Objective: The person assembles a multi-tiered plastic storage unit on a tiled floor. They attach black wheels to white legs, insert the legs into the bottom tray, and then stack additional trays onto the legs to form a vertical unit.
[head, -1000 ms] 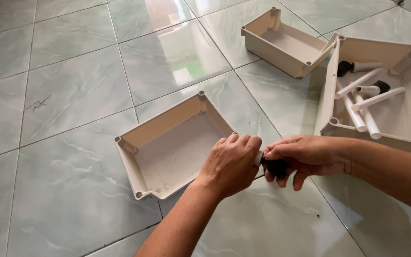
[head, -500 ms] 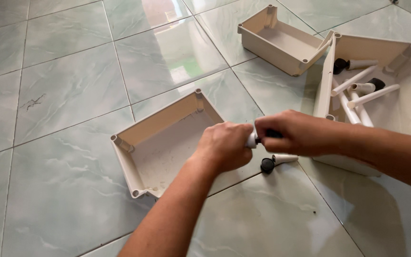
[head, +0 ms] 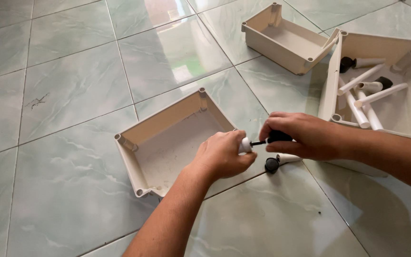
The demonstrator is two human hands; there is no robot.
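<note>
The small caster wheel piece (head: 262, 141) sits between both hands at the centre of the view, just past the right-hand rim of the open cream tray (head: 167, 143). The left hand (head: 224, 154) is clenched around its white stem end, and the right hand (head: 305, 135) pinches the black wheel end, a thin dark pin showing in the gap between them. A second ago the hands were pressed close together low over the floor; half a second ago they had lifted and begun to part; now the two ends are visibly drawn apart on the pin, so the piece seems to be coming apart or being lined up rather than simply carried.

At five o'clock from it, a second caster (head: 274, 163) lies loose on the floor tile (head: 72, 85), just under the right hand. At two o'clock, a larger cream tray (head: 381, 47) holds several white tubes (head: 357, 107) and black wheels. At twelve o'clock, another empty tray (head: 286, 40) touches its corner. The loose caster lies nearest the hands; nothing else crowds them.
</note>
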